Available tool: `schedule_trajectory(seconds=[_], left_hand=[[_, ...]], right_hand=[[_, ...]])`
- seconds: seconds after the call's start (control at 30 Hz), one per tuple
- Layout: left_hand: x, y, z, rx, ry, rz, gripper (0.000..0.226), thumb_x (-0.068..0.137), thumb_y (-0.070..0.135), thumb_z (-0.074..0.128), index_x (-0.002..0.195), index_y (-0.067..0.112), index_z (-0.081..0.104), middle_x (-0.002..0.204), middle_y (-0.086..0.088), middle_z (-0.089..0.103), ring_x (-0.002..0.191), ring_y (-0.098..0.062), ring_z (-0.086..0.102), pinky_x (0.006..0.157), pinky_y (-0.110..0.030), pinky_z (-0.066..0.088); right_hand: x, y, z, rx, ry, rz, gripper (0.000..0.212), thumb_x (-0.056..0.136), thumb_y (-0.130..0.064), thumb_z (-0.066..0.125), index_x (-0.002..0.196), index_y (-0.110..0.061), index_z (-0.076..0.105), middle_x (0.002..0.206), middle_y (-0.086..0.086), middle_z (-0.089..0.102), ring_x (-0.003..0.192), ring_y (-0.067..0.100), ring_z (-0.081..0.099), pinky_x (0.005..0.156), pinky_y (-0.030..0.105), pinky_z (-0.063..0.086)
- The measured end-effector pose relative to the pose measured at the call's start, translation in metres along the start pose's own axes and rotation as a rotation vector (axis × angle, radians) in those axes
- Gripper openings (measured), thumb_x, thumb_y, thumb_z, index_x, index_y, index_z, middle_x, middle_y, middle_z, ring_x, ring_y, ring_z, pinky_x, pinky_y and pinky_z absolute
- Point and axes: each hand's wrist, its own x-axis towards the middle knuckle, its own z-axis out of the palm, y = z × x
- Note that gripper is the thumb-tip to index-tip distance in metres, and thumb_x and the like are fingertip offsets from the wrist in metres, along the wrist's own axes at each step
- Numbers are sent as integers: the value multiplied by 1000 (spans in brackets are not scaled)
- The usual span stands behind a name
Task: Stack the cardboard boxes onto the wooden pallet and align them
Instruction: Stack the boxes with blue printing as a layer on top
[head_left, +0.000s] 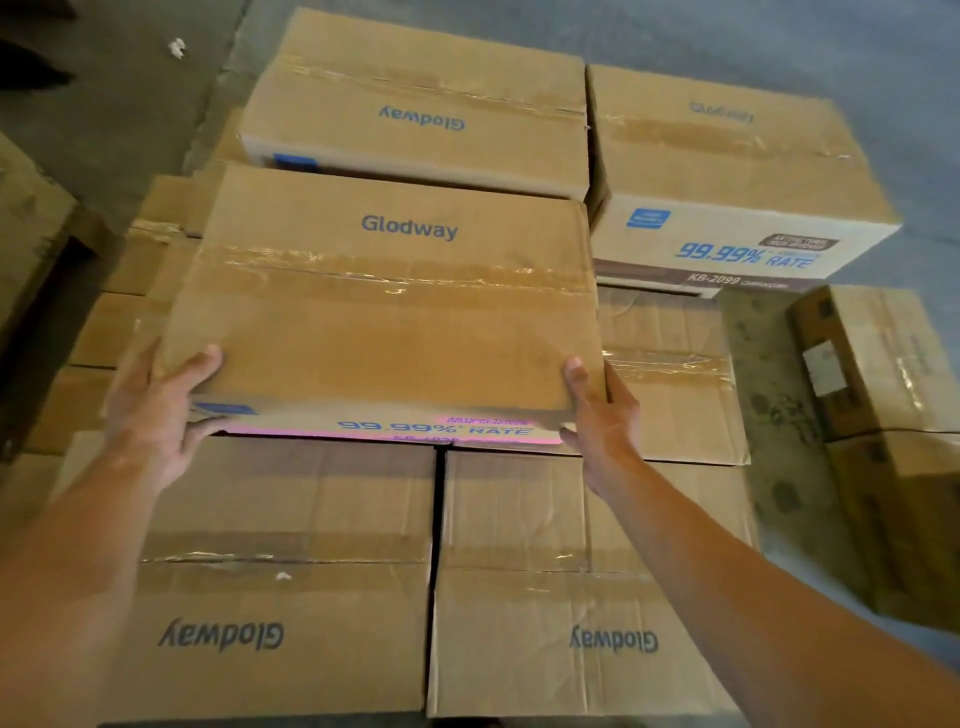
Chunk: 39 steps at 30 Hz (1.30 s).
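At centre frame, we grip the top box (395, 322) by its near corners, left hand (156, 415) and right hand (597, 415) each wrapped around an edge, presumably to square it over the lower layer (291, 519).

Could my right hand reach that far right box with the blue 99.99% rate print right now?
Probably not yet: the right hand grips the near corner of the held box, shared with the left hand. Otherwise the way to the far right box looks open.
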Motion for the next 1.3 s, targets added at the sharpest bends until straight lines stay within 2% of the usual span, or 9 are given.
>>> schedule_trajectory(seconds=[0.1, 0.23, 0.33, 0.43, 0.5, 0.57, 0.67, 0.8, 1.3], left_hand=[[-5, 2, 9, 45, -9, 20, 65, 86, 26, 79, 141, 41, 49, 131, 14, 61, 121, -19, 60, 92, -59, 54], [-5, -3, 17, 159, 90, 75, 76, 84, 36, 79, 150, 33, 41, 145, 8, 50, 127, -23, 54, 97, -56, 52], [-15, -3, 17, 366, 262, 161, 88, 72, 65, 78, 144, 25, 49, 143, -1, 55, 130, -28, 53, 107, -50, 44], [46, -38, -3, 464, 355, 301, 92, 58, 89, 67, 131, 37, 49, 125, 1, 60, 114, -30, 62, 93, -57, 53], [47, -34, 15, 546, 419, 397, 82, 64, 87, 61, 131, 46, 40, 128, 0, 58, 114, -32, 62, 86, -61, 54], [-32, -4, 78, 702, 386, 485, 65, 80, 64, 62, 137, 35, 48, 141, -8, 56, 126, -32, 55, 101, -54, 48], [-164, 27, 183, 777, 279, 647, 54, 91, 33, 65, 139, 10, 56, 141, -15, 58, 132, -32, 50, 112, -41, 36], [-255, 5, 296, 915, 51, 778, 50, 93, 24, 67, 136, 1, 57, 138, -22, 58, 129, -37, 52, 109, -42, 36], [-517, -148, 734, 1170, -768, 873, 54, 91, 34, 70, 140, 15, 56, 143, -10, 57, 130, -29, 53, 107, -34, 39]], right_hand=[[4, 2, -6, -26, 15, -10, 98, 60, -80, 70, 145, -38, 49, 137, -13, 62, 121, 19, 61, 96, 50, 56], [8, -3, -15, -105, -73, -27, 90, 69, -76, 68, 146, -34, 48, 136, -12, 61, 124, 18, 58, 108, 52, 46], [8, -10, -25, -182, -102, -19, 97, 67, -82, 62, 149, -33, 45, 143, -7, 56, 129, 21, 54, 110, 51, 43], [9, -20, -50, -227, -71, -78, 80, 79, -75, 56, 143, -29, 52, 139, 2, 60, 129, 26, 55, 107, 44, 43], [13, -31, -78, -259, -33, -121, 72, 87, -68, 57, 145, -26, 52, 145, 3, 56, 134, 27, 52, 108, 41, 41], [22, -41, -118, -282, -4, -153, 63, 95, -57, 56, 148, -23, 48, 151, 4, 51, 137, 27, 48, 108, 37, 38], [36, -57, -190, -333, 56, -187, 59, 99, -52, 52, 150, -21, 45, 149, 6, 52, 135, 31, 49, 104, 37, 40], [58, -71, -312, -416, 148, -237, 52, 103, -47, 48, 138, -9, 54, 139, 15, 59, 128, 36, 52, 100, 39, 41], [146, 3, -748, -136, 544, 107, 65, 102, -54, 45, 154, -17, 37, 157, 9, 41, 144, 31, 38, 118, 46, 31]])
